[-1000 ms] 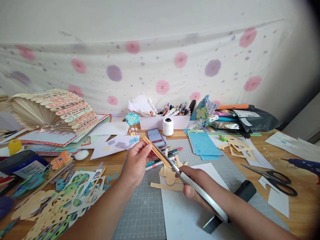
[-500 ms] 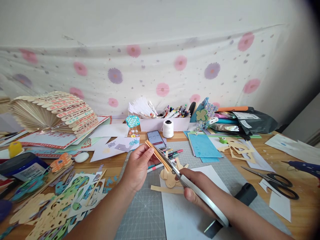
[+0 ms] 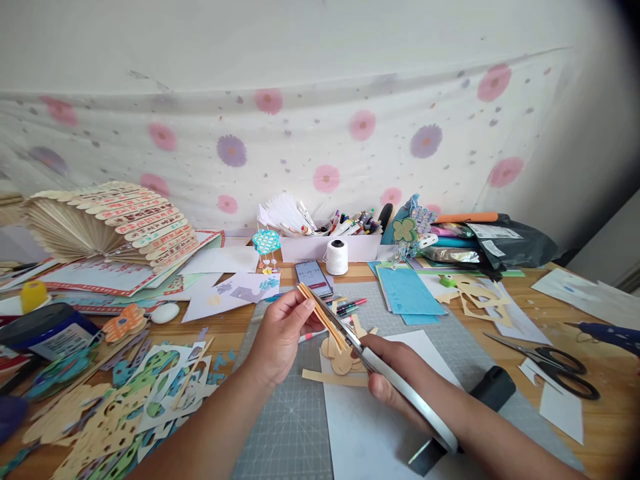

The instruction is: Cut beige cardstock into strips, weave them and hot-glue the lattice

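Observation:
Between thumb and fingers, my left hand (image 3: 280,337) pinches a thin stack of tan and orange paper (image 3: 330,325), held slanted above the mat. My right hand (image 3: 395,367) is wrapped round the white handle of a pair of scissors (image 3: 414,407). The blades point up and left along the right side of the stack; whether they touch it is hard to tell. Below lie tan paper cutouts (image 3: 343,362) and a tan strip (image 3: 320,378), partly over a white sheet (image 3: 367,433) on the grey cutting mat (image 3: 290,413).
Paper scraps (image 3: 115,420) pile up at left, beside a blue jar (image 3: 47,330). A phone (image 3: 313,277), thread spool (image 3: 337,257) and pen box (image 3: 330,248) stand at the back. Black scissors (image 3: 555,363), a glue gun (image 3: 610,333) and a black object (image 3: 493,388) lie at right.
My left hand has moved slightly right with the paper stack, which has turned a little steeper. The scissors and my right hand have hardly moved.

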`<state>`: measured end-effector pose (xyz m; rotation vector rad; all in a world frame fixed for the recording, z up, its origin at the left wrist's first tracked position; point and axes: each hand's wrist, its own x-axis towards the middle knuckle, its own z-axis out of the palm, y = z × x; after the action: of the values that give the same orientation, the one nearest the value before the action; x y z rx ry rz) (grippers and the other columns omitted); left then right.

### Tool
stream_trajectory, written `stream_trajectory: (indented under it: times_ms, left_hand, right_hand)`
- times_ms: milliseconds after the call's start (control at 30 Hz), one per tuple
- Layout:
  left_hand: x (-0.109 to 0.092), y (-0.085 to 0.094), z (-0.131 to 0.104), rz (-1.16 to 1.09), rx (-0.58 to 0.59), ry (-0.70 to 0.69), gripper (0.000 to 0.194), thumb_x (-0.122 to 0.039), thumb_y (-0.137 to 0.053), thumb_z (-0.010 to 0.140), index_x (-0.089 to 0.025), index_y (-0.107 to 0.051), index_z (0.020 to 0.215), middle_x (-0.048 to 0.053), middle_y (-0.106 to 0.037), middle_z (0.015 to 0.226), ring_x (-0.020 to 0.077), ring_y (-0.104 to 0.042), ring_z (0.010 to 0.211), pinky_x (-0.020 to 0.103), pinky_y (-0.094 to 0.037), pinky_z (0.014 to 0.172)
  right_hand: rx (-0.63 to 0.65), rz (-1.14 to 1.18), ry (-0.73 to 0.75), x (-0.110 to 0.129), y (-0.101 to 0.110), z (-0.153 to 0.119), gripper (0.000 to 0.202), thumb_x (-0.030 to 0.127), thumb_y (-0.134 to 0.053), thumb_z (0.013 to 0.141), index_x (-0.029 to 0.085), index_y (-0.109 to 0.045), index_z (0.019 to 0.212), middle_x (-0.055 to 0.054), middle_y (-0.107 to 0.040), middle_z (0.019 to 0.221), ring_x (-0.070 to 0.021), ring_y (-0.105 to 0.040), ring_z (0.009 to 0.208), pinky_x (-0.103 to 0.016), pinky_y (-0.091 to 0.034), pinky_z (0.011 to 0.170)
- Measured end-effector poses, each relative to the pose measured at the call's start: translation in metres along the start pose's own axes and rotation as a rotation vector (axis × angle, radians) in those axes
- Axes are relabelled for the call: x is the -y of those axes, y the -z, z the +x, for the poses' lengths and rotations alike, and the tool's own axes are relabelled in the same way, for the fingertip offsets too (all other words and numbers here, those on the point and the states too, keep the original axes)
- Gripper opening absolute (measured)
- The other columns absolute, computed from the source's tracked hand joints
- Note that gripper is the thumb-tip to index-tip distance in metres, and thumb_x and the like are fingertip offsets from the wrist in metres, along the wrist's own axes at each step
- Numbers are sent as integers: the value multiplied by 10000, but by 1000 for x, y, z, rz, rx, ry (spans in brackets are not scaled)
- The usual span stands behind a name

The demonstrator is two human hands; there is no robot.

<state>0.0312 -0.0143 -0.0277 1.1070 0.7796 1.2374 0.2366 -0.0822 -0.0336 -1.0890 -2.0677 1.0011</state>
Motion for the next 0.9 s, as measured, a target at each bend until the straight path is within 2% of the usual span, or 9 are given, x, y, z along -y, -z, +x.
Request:
stream_trajectory:
  times_ms: [167, 333, 567, 900]
  left_hand:
    - [2, 0, -1, 4, 6, 12, 309, -436, -824, 691, -168, -675, 728, -2, -688, 700, 130, -652, 655, 232, -561, 636]
    - [3, 0, 1, 1, 5, 27, 310, -436, -814, 699, -164, -675, 751, 13, -696, 719, 140, -650, 653, 253, -562, 637]
    - [1, -2, -2, -14, 5, 27, 318, -446, -810, 691, -165, -678, 759, 21, -691, 724, 149, -647, 655, 275, -565, 650]
    - [4, -1, -2, 29, 62, 41, 279, -419, -783, 739, -167, -684, 806, 28, -704, 743, 143, -652, 663, 253, -544, 647]
  right_hand:
    - [-4, -3, -15, -2, -2, 0, 736, 846, -290, 822, 172, -551, 962, -45, -567, 818, -192, -498, 713, -289, -389, 633]
    - [0, 17, 16, -5, 1, -2, 663, 806, -279, 861, 185, -507, 897, -42, -558, 840, -186, -496, 731, -292, -395, 659]
    - [23, 73, 36, -5, 0, -4, 591, 762, -316, 887, 200, -488, 939, -24, -529, 831, -179, -478, 727, -285, -388, 650]
    - [-11, -50, 1, -4, -2, 0, 655, 781, -338, 862, 172, -531, 1005, -33, -552, 801, -186, -498, 688, -284, -377, 615]
